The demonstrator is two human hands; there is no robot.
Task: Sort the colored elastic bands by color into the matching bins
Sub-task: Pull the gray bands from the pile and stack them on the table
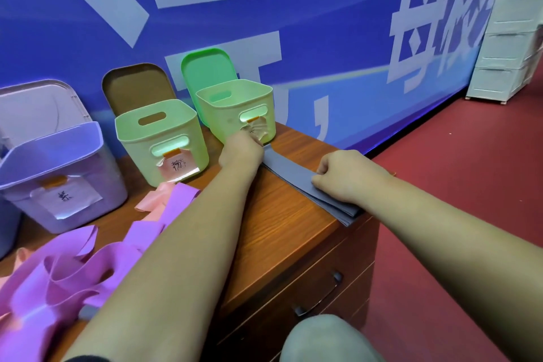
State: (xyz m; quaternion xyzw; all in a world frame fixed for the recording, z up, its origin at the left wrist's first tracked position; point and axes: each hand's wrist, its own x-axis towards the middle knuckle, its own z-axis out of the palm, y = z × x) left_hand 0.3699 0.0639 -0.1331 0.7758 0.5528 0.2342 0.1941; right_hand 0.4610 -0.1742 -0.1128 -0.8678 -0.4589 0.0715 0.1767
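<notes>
A folded stack of grey elastic band (296,178) lies flat along the right edge of the wooden cabinet top (282,229). My left hand (241,150) pinches its far end, right below the right-hand green bin (235,110). My right hand (343,175) is closed on the band's near half. A second green bin (161,138) with a pink label stands in the middle, and a purple bin (55,173) at the left. Loose purple bands (73,273) and pink bands (155,200) are piled at the lower left.
Bin lids lean on the blue banner wall behind: a brown lid (135,85), a green lid (205,67) and a lilac lid (38,103). The cabinet has drawers with a dark handle (320,294). Red carpet (455,185) lies to the right, with a white drawer unit (508,38) far right.
</notes>
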